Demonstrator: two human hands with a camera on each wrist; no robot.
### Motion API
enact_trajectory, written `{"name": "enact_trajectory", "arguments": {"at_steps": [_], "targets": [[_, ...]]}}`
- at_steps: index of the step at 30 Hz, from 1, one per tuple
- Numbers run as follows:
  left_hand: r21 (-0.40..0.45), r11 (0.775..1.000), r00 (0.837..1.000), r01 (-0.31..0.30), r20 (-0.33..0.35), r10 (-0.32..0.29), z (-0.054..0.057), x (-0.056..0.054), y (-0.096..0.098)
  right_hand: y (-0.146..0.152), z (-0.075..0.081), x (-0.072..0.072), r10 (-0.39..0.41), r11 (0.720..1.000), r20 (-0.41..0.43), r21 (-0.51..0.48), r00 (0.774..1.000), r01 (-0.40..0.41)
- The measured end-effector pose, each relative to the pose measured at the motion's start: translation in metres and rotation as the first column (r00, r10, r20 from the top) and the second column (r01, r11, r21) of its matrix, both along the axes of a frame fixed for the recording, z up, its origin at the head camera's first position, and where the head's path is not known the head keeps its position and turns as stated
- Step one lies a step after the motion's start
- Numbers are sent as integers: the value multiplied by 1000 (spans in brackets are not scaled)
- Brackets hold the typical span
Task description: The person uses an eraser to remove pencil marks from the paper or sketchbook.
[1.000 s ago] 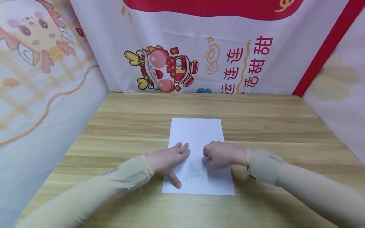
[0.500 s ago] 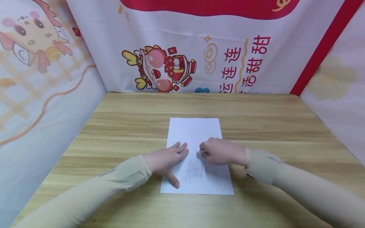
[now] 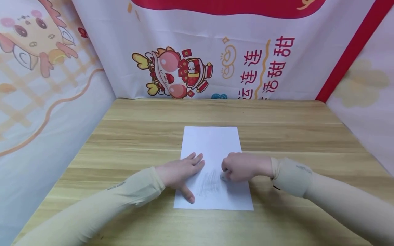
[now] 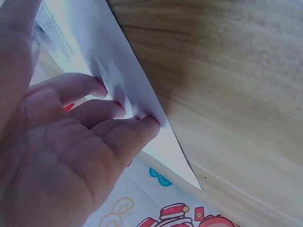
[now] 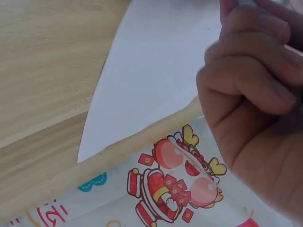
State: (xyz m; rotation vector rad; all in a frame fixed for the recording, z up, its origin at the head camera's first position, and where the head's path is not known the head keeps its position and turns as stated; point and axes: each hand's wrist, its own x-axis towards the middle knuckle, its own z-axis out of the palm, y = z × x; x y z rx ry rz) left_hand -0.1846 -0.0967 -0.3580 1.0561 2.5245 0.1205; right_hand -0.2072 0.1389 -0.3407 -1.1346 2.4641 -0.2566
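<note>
A white sheet of paper (image 3: 210, 143) lies on the wooden table, with a grey pencil-like scribble (image 3: 210, 183) across its lower middle. Spread over the sheet's left side, my left hand (image 3: 181, 174) rests with straight fingers; in the left wrist view its fingertips (image 4: 150, 124) touch the paper near the edge. My right hand (image 3: 240, 166) has curled fingers and pinches a small whitish eraser (image 3: 224, 176) just right of the scribble. Most of the eraser is hidden by the fingers, and only a pale end (image 5: 246, 3) shows in the right wrist view.
The wooden table (image 3: 138, 136) extends around the paper on all sides. A printed white cloth (image 3: 197, 30) with a cartoon figure hangs at the table's back edge. Patterned cloths hang at the left (image 3: 55, 136) and right (image 3: 366, 130).
My right hand, with the eraser, moved slightly up and left over the paper, then back down and right beside the scribble. The left hand stays in place on the sheet.
</note>
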Motion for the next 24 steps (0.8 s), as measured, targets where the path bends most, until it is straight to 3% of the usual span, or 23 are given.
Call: {"name": "enact_trajectory", "arguments": {"at_steps": [4,6,16,18,24], "targets": [[9,1000,1000,9,-1,-9,1,-1,-1,-11,-8,-9,-33,997,-102,-68,994,26],[11,1000,1000,9,6,-9,1,-1,0,-12,-10,-9,-42,997,-114,-66,993,35],[8,1000,1000,-3,12,3,0,0,2,4,4,8,-5,996,76,89,997,-2],[1,1000,1000,-7,9,7,0,1,2,0,3,5,-24,998,61,54,998,21],[-8,1000,1000,-4,2,4,1,0,0,-18,-6,-13,-64,997,-96,-54,993,59]]}}
